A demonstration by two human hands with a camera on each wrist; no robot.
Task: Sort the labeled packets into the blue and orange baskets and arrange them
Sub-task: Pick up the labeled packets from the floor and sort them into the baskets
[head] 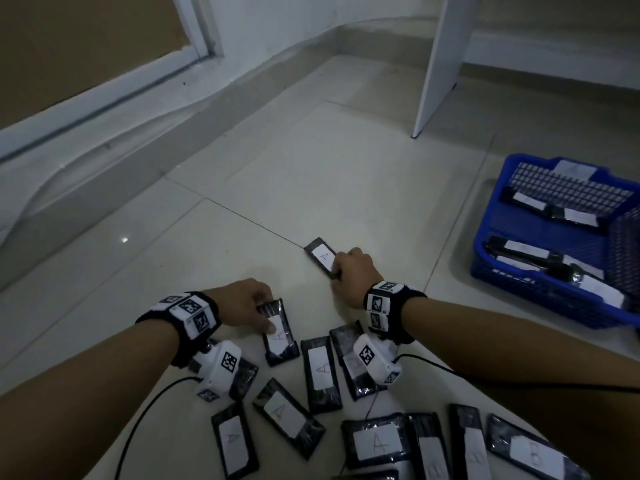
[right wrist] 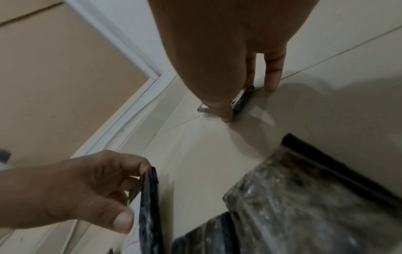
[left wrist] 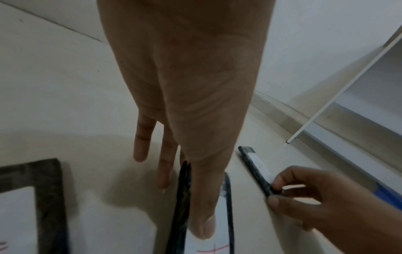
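Black wrapped packets with white labels lie on the tiled floor. My left hand [head: 266, 317] grips one packet labeled A [head: 281, 336] by its far end, thumb on the label; the left wrist view shows that packet [left wrist: 182, 197] edge-on under my thumb. Further out, my right hand [head: 337, 268] pinches the near end of another A packet [head: 321, 255], with thumb and fingers on its edges [right wrist: 241, 101]. The blue basket [head: 554, 292] stands on the right and holds several packets. No orange basket is in view.
Several more packets, labeled A or B, lie spread in front of me, such as one with an A [head: 322, 370] and one with a B [head: 533, 452]. A white furniture panel [head: 440, 64] stands behind the basket. A wall and door frame [head: 194, 26] run along the left.
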